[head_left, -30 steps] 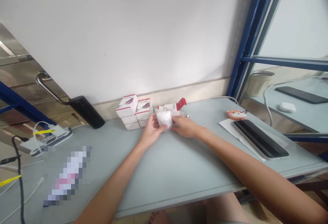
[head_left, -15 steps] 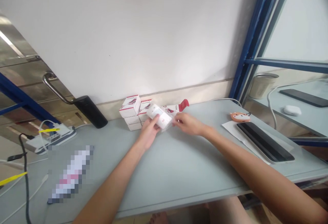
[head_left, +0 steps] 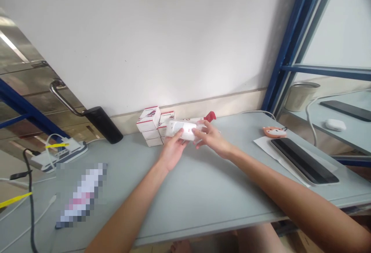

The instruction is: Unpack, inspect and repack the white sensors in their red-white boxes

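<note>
Between my two hands is a white, rounded package [head_left: 187,129] in clear plastic, with a small red mark on its face. What lies inside I cannot make out. My left hand [head_left: 172,146] grips its left half, thumb on top and fingers underneath. My right hand [head_left: 213,139] closes on the right end, thumb and fingers against the plastic. Just behind the package, white boxes with red trim [head_left: 149,118] are stacked against the wall. An opened box with a red flap [head_left: 211,116] lies partly hidden behind my right hand.
On the grey table [head_left: 203,202], a black cylinder [head_left: 104,125] leans at the back left beside a power strip [head_left: 59,154] and cables. A blurred-out item [head_left: 82,197] lies front left. At right are a black-topped slab [head_left: 303,160] on paper and an orange animal-shaped object [head_left: 274,132].
The package has turned from slanting to nearly level. My right hand has shifted from pinching its plastic end to gripping its right side. The view has moved slightly.
</note>
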Demonstrator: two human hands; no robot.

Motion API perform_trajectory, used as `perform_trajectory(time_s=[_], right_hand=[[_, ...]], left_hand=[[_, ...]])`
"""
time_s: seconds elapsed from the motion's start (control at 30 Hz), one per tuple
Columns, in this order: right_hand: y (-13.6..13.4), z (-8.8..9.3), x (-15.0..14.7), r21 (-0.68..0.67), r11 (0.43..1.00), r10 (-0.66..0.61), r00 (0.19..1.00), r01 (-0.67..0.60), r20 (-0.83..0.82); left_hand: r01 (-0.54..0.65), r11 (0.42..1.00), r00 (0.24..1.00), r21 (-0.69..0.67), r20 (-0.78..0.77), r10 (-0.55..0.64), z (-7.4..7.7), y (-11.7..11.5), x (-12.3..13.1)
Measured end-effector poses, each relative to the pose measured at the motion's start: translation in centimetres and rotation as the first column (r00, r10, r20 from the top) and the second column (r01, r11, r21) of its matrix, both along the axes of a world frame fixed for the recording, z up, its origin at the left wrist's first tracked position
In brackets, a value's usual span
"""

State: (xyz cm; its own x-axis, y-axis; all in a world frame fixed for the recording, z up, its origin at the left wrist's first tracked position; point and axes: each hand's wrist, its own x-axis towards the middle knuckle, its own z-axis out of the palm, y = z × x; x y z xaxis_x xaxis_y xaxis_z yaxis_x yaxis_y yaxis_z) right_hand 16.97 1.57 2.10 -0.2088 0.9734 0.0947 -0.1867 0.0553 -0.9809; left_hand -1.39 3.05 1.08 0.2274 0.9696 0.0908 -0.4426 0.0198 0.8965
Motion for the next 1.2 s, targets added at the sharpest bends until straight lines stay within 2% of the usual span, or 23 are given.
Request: perform_trajectory(time_s=[0.07,0.17,0.3,0.37,0.47,0.53,0.57,0.7,0.77,0.83,0.9,0.93,1.0,1.03,1.1,1.13,1.2], right_hand=[[0.3,-0.6,-0.5,0.004,0.997,-0.083,0.994,0.083,-0.077],[1.2,-1.3,-0.1,-0.045,0.99,-0.136,0.975,0.13,-0.175],[2.3,-1.6,1.3,-0.109,0.99,-0.108,0.978,0.09,-0.178],[2.5,-1.5,1.7,-0.108,0.992,-0.079,0.988,0.065,-0.132],[2.7,-1.6,2.0,-0.081,0.993,-0.097,0.993,0.091,-0.073],[2.8,-1.7,2.0,-0.044,0.99,-0.131,0.991,0.131,-0.019],[2.8,-1.8,2.0,-0.019,0.987,-0.159,0.987,0.159,0.016],[3.2,-2.3,1.7,0.139,0.948,-0.306,0.938,0.285,0.162],[3.3,-2.4,1.6,0.241,0.919,-0.364,0.905,0.311,0.22],[3.3,-2.3,1.6,0.327,0.895,-0.397,0.876,0.304,0.273],[3.1,-2.1,1.7,0.38,0.883,-0.406,0.856,0.277,0.32],[3.1,-2.1,1.7,0.394,0.883,-0.398,0.852,0.255,0.341],[3.0,-1.9,1.8,0.394,0.896,-0.359,0.855,0.204,0.375],[3.0,-1.9,1.9,0.382,0.907,-0.332,0.86,0.178,0.388],[3.0,-1.9,1.9,0.336,0.932,-0.274,0.873,0.138,0.403],[3.0,-1.9,2.0,0.306,0.943,-0.25,0.88,0.127,0.404],[2.9,-1.9,2.0,0.237,0.964,-0.208,0.894,0.119,0.397]], left_hand=[[-0.017,0.998,1.0,0.064,-0.012,0.018,-0.1,0.0,0.1],[-0.073,0.983,0.994,0.167,-0.068,0.086,-0.4,0.1,0.1],[-0.124,0.943,0.948,0.308,-0.243,0.204,-0.8,0.5,-0.3],[-0.171,0.877,0.875,0.449,-0.339,0.345,-1.0,0.7,-0.8],[-0.167,0.715,0.697,0.679,-0.432,0.572,-1.0,1.0,-1.8],[-0.096,0.65,0.636,0.754,-0.456,0.623,-0.9,1.1,-2.4],[-0.062,0.649,0.628,0.758,-0.476,0.616,-0.9,1.1,-2.6],[-0.005,0.752,0.598,0.659,-0.601,0.531,-0.7,0.6,-2.7],[-0.007,0.791,0.609,0.611,-0.625,0.488,-0.8,0.3,-2.3],[-0.039,0.833,0.654,0.551,-0.617,0.438,-0.9,0.2,-1.8],[-0.092,0.898,0.718,0.43,-0.596,0.359,-0.9,0.2,-1.5],[-0.103,0.936,0.759,0.336,-0.582,0.292,-0.8,0.3,-1.4],[-0.035,0.995,0.852,0.094,-0.518,0.079,-0.5,0.4,-1.5],[0.033,0.999,0.889,-0.029,-0.456,-0.043,-0.2,0.5,-1.6],[0.175,0.962,0.93,-0.21,-0.284,-0.231,0.5,0.4,-2.1],[0.227,0.941,0.942,-0.253,-0.189,-0.278,0.9,0.4,-2.3],[0.274,0.93,0.958,-0.246,-0.011,-0.286,1.5,0.1,-2.8]])
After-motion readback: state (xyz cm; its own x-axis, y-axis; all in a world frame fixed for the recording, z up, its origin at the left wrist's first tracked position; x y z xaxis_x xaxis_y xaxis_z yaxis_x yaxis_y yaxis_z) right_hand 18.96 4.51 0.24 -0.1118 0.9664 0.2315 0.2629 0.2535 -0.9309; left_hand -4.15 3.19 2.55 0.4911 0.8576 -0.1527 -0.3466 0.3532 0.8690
